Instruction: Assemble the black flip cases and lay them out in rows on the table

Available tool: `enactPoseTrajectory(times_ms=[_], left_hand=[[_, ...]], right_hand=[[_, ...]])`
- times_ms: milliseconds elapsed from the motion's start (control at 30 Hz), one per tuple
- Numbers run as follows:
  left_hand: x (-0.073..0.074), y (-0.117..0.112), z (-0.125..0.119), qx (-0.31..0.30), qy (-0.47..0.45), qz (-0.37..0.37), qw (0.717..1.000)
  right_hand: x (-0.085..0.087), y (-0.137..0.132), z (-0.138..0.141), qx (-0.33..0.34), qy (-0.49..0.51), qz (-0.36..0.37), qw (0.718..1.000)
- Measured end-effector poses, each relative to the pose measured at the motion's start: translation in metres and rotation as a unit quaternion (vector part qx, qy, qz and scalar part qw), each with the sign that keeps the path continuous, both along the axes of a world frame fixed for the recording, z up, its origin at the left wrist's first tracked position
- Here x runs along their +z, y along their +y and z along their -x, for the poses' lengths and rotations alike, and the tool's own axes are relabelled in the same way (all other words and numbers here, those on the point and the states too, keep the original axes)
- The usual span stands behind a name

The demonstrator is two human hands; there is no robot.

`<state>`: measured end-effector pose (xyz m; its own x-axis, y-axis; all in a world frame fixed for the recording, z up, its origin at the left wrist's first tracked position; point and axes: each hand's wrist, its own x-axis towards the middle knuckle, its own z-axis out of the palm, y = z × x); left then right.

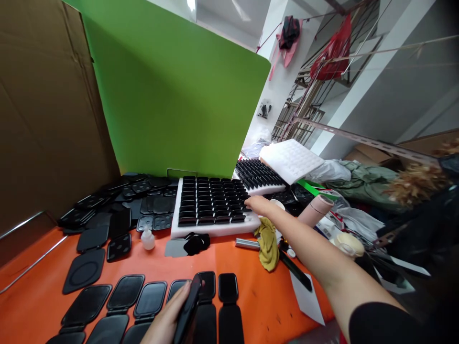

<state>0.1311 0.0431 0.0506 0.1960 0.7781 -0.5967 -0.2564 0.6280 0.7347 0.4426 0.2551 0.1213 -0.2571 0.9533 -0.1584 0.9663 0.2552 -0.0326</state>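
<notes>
My left hand (pixel 165 319) is wrapped round a flat black case (pixel 189 306), held on edge at the bottom of the view. My right arm stretches forward, and my right hand (pixel 258 204) reaches the right side of a white foam tray (pixel 215 231). Its fingers are bunched at the end of a row of slim black pieces (pixel 208 200) standing in the tray; the fingertips are partly hidden. Below lie several opened black folding cases (pixel 150 300) in a row on the orange table cover (pixel 265 310).
A small white bottle (pixel 147 239), black scraps (pixel 196 243), a yellow cloth (pixel 268 246) and a metal tube (pixel 247 243) lie near the tray. Black cases (pixel 107 220) pile up left. A green panel (pixel 172 91) stands behind; a pink cylinder (pixel 315 210) leans right.
</notes>
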Motion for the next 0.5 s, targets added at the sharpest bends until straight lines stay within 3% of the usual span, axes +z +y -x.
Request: enactPoseTrajectory(times_ms=[67, 167, 300, 400, 500], left_hand=[[0.018, 0.006, -0.018, 0.017, -0.062, 0.049, 0.997], [0.033, 0.017, -0.043, -0.048, -0.168, 0.072, 0.982], [0.033, 0.036, -0.071, -0.143, -0.231, 0.057, 0.961], [0.032, 0.050, -0.096, -0.180, -0.224, 0.020, 0.958], [0.031, 0.061, -0.117, -0.204, -0.171, -0.049, 0.963]], right_hand=[[-0.002, 0.000, 0.004, -0.007, 0.019, -0.003, 1.000], [0.004, -0.017, 0.008, -0.016, 0.063, -0.037, 0.997], [0.012, -0.076, 0.016, 0.002, 0.130, -0.050, 0.990], [0.014, -0.122, 0.023, 0.073, 0.217, 0.060, 0.971], [0.020, -0.138, 0.019, 0.072, 0.264, 0.055, 0.960]])
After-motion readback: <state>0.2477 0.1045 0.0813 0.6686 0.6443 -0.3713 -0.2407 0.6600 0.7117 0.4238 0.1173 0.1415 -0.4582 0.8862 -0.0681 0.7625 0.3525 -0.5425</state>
